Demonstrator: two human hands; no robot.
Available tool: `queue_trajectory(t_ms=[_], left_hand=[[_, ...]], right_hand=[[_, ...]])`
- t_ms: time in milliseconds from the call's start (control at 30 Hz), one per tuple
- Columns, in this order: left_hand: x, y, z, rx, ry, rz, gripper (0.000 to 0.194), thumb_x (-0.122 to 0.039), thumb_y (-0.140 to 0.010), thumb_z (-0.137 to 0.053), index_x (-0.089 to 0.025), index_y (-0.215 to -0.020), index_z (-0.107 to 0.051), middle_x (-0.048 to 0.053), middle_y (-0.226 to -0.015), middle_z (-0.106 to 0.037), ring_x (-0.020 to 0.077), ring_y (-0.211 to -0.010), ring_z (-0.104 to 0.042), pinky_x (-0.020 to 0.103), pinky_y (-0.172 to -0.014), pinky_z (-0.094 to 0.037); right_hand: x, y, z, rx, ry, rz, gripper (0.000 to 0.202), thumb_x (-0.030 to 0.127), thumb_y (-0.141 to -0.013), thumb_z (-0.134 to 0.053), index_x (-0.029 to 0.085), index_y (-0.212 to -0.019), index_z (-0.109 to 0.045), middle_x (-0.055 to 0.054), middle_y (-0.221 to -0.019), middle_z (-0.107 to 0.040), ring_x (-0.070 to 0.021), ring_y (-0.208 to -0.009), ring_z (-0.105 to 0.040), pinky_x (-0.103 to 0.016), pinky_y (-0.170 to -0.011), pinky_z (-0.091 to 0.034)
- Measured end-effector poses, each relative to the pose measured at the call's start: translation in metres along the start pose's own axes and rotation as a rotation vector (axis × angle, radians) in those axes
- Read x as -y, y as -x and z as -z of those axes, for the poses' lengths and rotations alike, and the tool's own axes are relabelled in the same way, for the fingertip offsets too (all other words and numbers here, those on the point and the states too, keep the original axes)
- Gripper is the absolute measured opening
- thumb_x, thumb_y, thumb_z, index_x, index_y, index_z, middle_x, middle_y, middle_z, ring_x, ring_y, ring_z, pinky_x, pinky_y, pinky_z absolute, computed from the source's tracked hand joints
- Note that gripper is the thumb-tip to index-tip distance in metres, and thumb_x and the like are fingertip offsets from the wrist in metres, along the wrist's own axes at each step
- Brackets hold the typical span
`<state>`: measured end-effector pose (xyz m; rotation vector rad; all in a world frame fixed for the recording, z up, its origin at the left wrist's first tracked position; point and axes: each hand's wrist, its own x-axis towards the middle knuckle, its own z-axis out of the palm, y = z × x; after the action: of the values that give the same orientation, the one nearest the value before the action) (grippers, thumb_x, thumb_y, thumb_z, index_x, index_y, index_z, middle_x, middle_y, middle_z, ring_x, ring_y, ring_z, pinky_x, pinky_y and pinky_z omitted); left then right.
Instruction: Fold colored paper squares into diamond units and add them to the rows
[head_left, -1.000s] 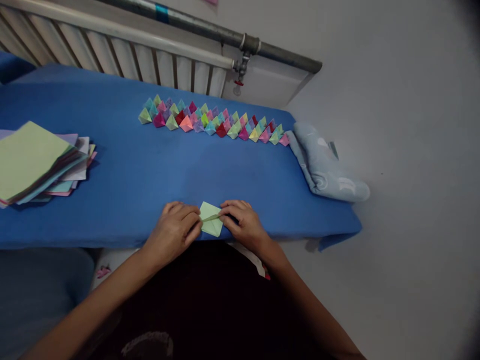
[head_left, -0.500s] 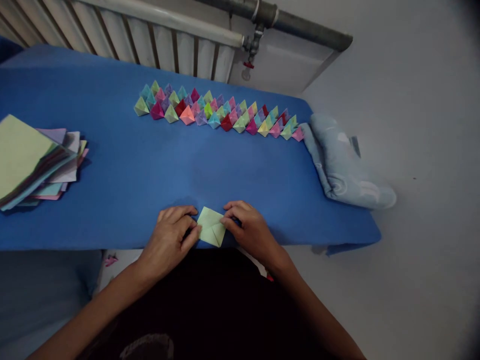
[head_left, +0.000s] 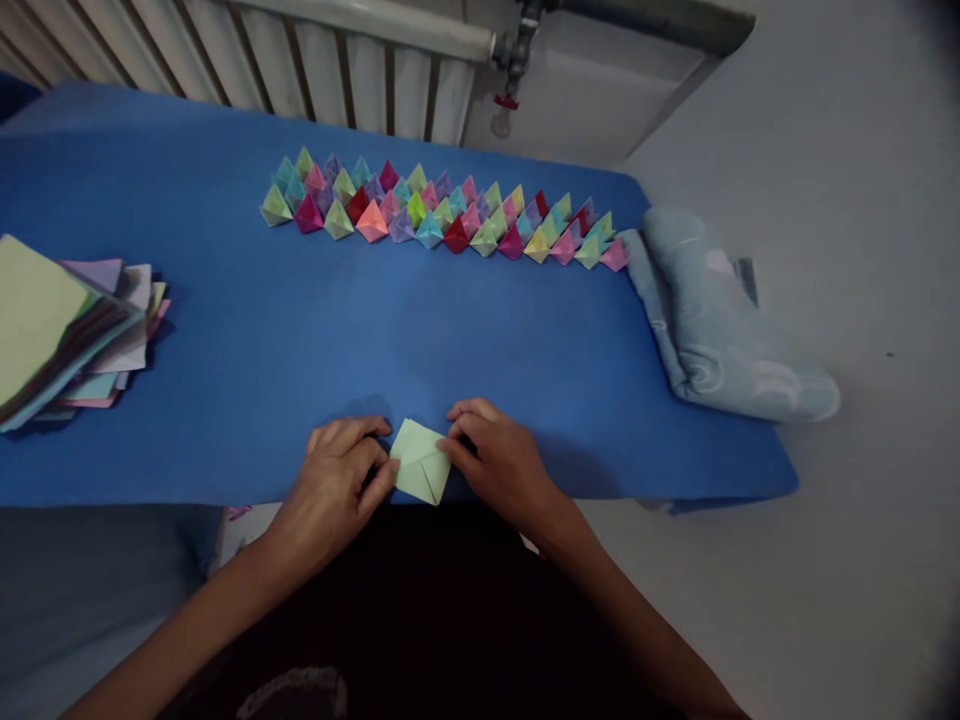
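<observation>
A small folded pale green paper [head_left: 420,462] lies at the near edge of the blue-covered table [head_left: 315,340]. It is a square with creased flaps meeting near its middle. My left hand [head_left: 337,477] pinches its left corner between thumb and curled fingers. On the other side, my right hand [head_left: 496,455] has thumb and forefinger closed on the upper right corner. Both hands rest low over the cloth, close to my dark clothing.
Rows of colourful folded paper pieces [head_left: 430,232] stand along the back. Stacked coloured sheets [head_left: 45,310] lie at the left. A folded light blue blanket [head_left: 712,330] sits at the right end. Behind the table are a radiator [head_left: 367,80] and a pipe valve [head_left: 516,55].
The camera view has shifted slightly, so the blanket and the right end of the rows appear further right. Both hands keep their hold on the green paper, which looks slightly turned.
</observation>
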<state>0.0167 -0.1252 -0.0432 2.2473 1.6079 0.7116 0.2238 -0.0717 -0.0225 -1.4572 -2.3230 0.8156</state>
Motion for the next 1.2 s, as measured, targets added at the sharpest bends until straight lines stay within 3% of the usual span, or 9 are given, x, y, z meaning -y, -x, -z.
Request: queue_trajectory(t_ms=[500,633,733,833,900,1000,1200], left_hand=[[-0.001,-0.002,0.001,0.032,-0.011,0.020,0.024,-0.029,-0.093,-0.049,-0.020,-0.072,-0.056,0.008,-0.107,-0.065,0.0270,-0.101,-0.057,0.045,-0.082,-0.044],[0.005,0.000,0.002,0.028,-0.016,-0.003,0.020,-0.031,-0.093,-0.050,-0.020,-0.079,-0.059,0.009,-0.107,-0.065,0.0275,-0.102,-0.057,0.045,-0.083,-0.044],[0.011,0.001,0.003,0.026,-0.060,-0.066,0.018,-0.031,-0.094,-0.050,-0.021,-0.098,-0.064,0.010,-0.111,-0.064,0.0279,-0.101,-0.057,0.044,-0.082,-0.045],[0.016,0.001,0.004,0.038,-0.165,-0.191,0.030,-0.022,-0.095,-0.047,-0.030,-0.120,-0.062,0.009,-0.119,-0.062,0.0295,-0.108,-0.055,0.045,-0.085,-0.044],[0.017,0.001,0.004,0.044,-0.205,-0.295,0.038,-0.015,-0.094,-0.044,-0.032,-0.124,-0.060,0.008,-0.126,-0.062,0.0303,-0.114,-0.053,0.048,-0.090,-0.042],[0.015,0.001,0.004,0.062,-0.197,-0.402,0.037,-0.012,-0.095,-0.042,-0.028,-0.125,-0.060,0.007,-0.127,-0.064,0.0285,-0.117,-0.053,0.050,-0.096,-0.039],[0.016,0.002,0.006,0.089,-0.180,-0.457,0.040,-0.011,-0.097,-0.041,-0.024,-0.133,-0.052,0.005,-0.125,-0.067,0.0257,-0.120,-0.055,0.050,-0.104,-0.033]], right_hand=[[0.000,-0.005,0.001,0.049,0.078,-0.021,0.014,0.024,-0.089,-0.062,0.019,-0.077,-0.056,-0.004,-0.098,-0.064,-0.0168,-0.081,-0.060,-0.029,-0.065,-0.039],[0.001,-0.004,0.001,0.049,0.095,-0.032,0.013,0.024,-0.089,-0.061,0.020,-0.078,-0.055,-0.004,-0.095,-0.062,-0.0162,-0.078,-0.059,-0.029,-0.062,-0.037],[0.001,-0.004,0.000,0.030,0.123,-0.017,0.013,0.025,-0.090,-0.059,0.020,-0.078,-0.055,-0.003,-0.089,-0.061,-0.0169,-0.078,-0.056,-0.030,-0.065,-0.037],[0.000,-0.003,-0.001,-0.009,0.153,0.015,0.016,0.028,-0.089,-0.060,0.020,-0.076,-0.054,-0.003,-0.087,-0.060,-0.0190,-0.082,-0.053,-0.034,-0.072,-0.036],[-0.001,-0.002,-0.002,-0.038,0.159,0.011,0.018,0.030,-0.090,-0.059,0.021,-0.076,-0.054,-0.003,-0.089,-0.061,-0.0202,-0.084,-0.053,-0.036,-0.075,-0.035],[-0.002,0.000,-0.006,-0.086,0.162,-0.004,0.016,0.034,-0.090,-0.060,0.021,-0.080,-0.056,-0.005,-0.096,-0.062,-0.0222,-0.087,-0.052,-0.037,-0.076,-0.033],[-0.010,0.003,-0.011,-0.144,0.131,-0.002,0.019,0.040,-0.087,-0.063,0.022,-0.089,-0.058,-0.007,-0.111,-0.062,-0.0272,-0.101,-0.051,-0.039,-0.080,-0.034]])
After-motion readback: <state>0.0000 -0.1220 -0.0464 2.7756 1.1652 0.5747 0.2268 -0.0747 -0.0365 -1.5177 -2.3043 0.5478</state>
